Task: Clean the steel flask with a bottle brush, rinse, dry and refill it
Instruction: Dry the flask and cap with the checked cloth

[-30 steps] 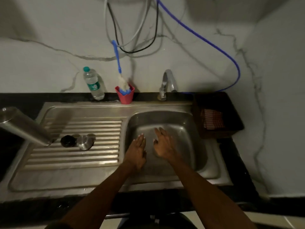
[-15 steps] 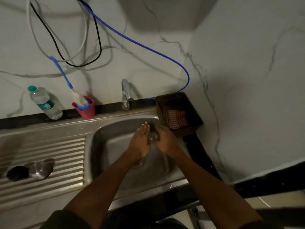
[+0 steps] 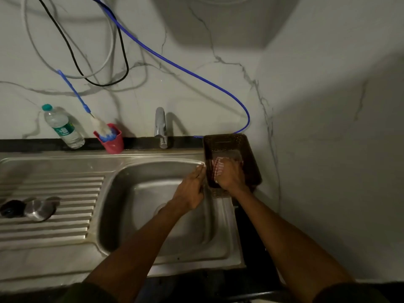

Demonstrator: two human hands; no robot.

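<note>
the steel sink (image 3: pixel 153 254) fills the lower left and middle of the frame, its ribbed draining board (image 3: pixel 54 204) running off the left edge and its basin in the centre. both forearms reach up from the bottom edge toward the basin's upper right corner. the left hand (image 3: pixel 192 189) lies over the right side of the basin with fingers nearly straight and together, tips at the rim, holding nothing that can be seen. the right hand (image 3: pixel 229 176) is down inside the brown basket (image 3: pixel 251 154) that sits just right of the basin against the corner of the wall, fingers curled onto the red checked cloth (image 3: pixel 218 167) in it, though how firmly it grips cannot be told through the blur. the basket leaves only a narrow strip of dark counter between sink and right wall. the tap (image 3: pixel 160 127) stands at the back edge, centre. left of it a red cup (image 3: pixel 112 143) holds the bottle brush (image 3: pixel 87 110), handle leaning to the upper left, and a plastic water bottle (image 3: pixel 63 127) stands further left. the flask itself is out of view; a steel lid (image 3: pixel 39 209) and a black cap (image 3: pixel 11 207) lie side by side on the draining board at the far left.
</note>
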